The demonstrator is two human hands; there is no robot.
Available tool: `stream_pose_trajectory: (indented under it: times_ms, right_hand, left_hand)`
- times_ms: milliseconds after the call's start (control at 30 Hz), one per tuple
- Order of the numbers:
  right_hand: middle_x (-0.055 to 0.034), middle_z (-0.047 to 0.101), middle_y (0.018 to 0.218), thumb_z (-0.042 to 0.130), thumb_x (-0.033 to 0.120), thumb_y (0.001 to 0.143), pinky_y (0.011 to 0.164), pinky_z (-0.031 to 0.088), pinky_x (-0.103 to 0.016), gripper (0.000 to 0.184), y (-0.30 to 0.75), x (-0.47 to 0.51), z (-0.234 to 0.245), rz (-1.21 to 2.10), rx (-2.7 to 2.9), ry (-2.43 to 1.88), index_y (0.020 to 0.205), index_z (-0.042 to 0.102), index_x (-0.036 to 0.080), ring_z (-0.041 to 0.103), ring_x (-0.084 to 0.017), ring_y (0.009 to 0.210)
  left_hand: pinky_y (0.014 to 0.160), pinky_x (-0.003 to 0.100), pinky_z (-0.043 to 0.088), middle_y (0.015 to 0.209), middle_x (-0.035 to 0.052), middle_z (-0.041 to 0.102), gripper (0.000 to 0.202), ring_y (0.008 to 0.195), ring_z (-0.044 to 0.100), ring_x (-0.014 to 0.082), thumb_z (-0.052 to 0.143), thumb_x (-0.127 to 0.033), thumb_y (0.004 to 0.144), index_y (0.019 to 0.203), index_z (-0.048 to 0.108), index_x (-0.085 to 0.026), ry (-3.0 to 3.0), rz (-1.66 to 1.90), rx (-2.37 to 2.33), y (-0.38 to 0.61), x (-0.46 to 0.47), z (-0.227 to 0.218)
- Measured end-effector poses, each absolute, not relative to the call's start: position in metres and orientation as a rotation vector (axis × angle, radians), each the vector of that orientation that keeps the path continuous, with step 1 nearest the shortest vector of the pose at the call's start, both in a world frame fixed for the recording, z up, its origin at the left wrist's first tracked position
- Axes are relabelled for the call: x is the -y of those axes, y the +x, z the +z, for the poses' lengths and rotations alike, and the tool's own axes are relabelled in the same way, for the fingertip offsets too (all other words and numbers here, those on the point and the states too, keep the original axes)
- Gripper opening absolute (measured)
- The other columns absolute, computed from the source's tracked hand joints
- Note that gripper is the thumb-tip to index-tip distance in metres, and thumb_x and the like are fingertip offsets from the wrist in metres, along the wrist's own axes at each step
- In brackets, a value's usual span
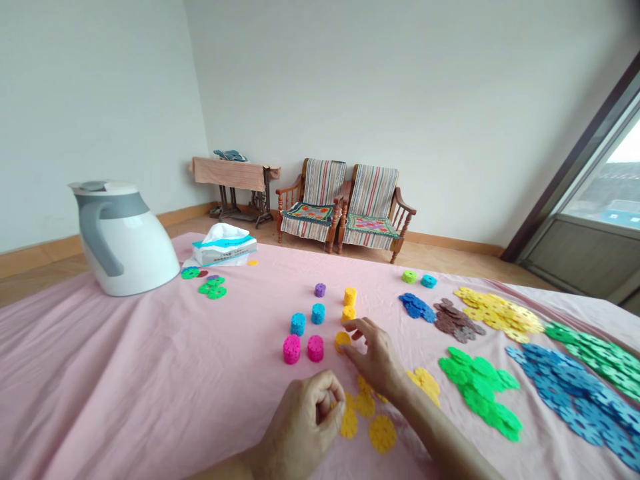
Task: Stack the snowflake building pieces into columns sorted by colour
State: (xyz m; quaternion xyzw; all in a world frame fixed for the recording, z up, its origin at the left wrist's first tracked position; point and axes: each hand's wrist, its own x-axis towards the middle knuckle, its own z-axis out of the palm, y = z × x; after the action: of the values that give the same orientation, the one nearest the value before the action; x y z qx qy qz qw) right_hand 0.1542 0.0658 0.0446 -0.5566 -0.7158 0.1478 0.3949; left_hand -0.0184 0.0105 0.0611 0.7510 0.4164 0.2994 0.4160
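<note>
My right hand (376,357) reaches over the pink cloth, its thumb and index finger on either side of a short stack of yellow notched plastic discs (343,341). Just beyond its fingertips are two more yellow stacks (349,295). My left hand (306,419) is curled closed nearer to me; whatever its fingers may hold is hidden. Loose yellow discs (383,433) lie flat between and below my hands. To the left stand two magenta stacks (292,349), two blue stacks (298,324) and a purple stack (320,290).
On the right lie piles of green discs (480,387), blue discs (580,393), brown discs (455,320) and yellow discs (500,312). A white kettle (135,247) and a tissue box (225,248) stand at the left. Two chairs (345,207) are beyond the table.
</note>
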Motion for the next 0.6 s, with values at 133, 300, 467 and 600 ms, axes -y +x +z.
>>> stream_pose_trajectory:
  times_ms: [133,300,467,600]
  right_hand:
    - [-0.0033,0.06,0.092,0.063,0.016,0.069,0.076,0.043,-0.031,0.032,0.153,-0.0654,0.0427,0.362,1.86,-1.412,0.101,0.057,0.021,0.056,-0.017,0.083]
    - [-0.0052,0.061,0.097,0.062,0.015,0.068,0.081,0.042,-0.034,0.039,0.1488,-0.0653,0.0384,0.293,1.911,-1.422,0.106,0.054,0.021,0.054,-0.021,0.091]
    - [-0.0051,0.062,0.097,0.06,0.013,0.068,0.081,0.042,-0.034,0.041,0.1464,-0.0673,0.0348,0.264,1.904,-1.425,0.108,0.053,0.022,0.054,-0.021,0.091]
    - [-0.005,0.062,0.097,0.059,0.012,0.068,0.081,0.042,-0.034,0.041,0.1461,-0.0679,0.0345,0.265,1.907,-1.42,0.107,0.054,0.021,0.053,-0.02,0.091]
  left_hand:
    - [0.047,0.018,0.029,0.052,-0.0056,0.046,0.01,0.048,0.041,0.0079,0.046,-0.017,0.08,0.072,0.051,-0.016,1.89,0.761,-1.051,-0.0186,-0.0101,0.0604]
    - [0.047,0.018,0.029,0.052,-0.0055,0.046,0.01,0.048,0.041,0.0079,0.046,-0.017,0.081,0.072,0.051,-0.016,1.882,0.772,-1.034,-0.0183,-0.0104,0.0605]
    - [0.047,0.018,0.029,0.052,-0.0057,0.046,0.01,0.047,0.041,0.0079,0.046,-0.017,0.081,0.072,0.052,-0.017,1.882,0.766,-1.046,-0.0179,-0.0108,0.0608]
    - [0.047,0.017,0.03,0.052,-0.0058,0.046,0.01,0.048,0.041,0.0079,0.046,-0.017,0.08,0.073,0.052,-0.017,1.888,0.769,-1.052,-0.018,-0.0106,0.0607]
